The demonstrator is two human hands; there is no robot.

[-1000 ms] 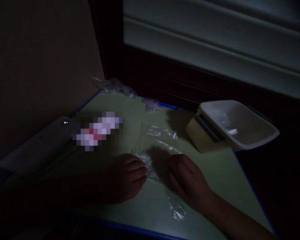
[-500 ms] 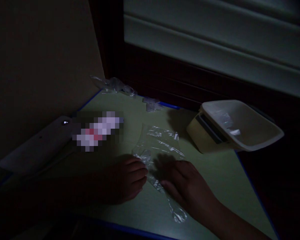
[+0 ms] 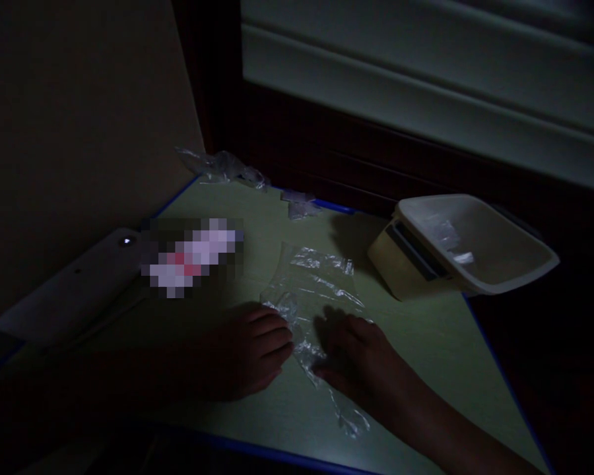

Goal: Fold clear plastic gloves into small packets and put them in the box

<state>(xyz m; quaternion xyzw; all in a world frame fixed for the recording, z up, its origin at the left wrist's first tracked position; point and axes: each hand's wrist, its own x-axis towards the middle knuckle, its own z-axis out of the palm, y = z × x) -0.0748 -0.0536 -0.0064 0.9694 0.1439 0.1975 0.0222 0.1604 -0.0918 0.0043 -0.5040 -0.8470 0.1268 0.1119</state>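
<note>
A clear plastic bag (image 3: 321, 284) lies crumpled and partly spread on the pale green tabletop between my hands. My left hand (image 3: 260, 353) rests at the bag's left side, its fingers curled together on the film, with the thumb mostly hidden. My right hand (image 3: 363, 359) is bent over the right side of the bag. Its fingers curl down onto the film, and the thumb lies lower, beside a wrinkled part. The fingertips are dark and hard to make out. A narrow tail of the bag trails toward the front edge, below my right hand.
A cream plastic container (image 3: 410, 264) with small clear pieces inside stands tilted at the right. Crumpled clear plastic (image 3: 222, 166) and small clear packets (image 3: 301, 205) lie at the back edge. A whitish flat device (image 3: 74, 284) and a blurred-out item (image 3: 193, 257) are at the left.
My right hand has shifted slightly, its fingers more bent and the thumb a little lower, baring more wrinkled film. My left hand stays in place. The view has moved slightly.
</note>
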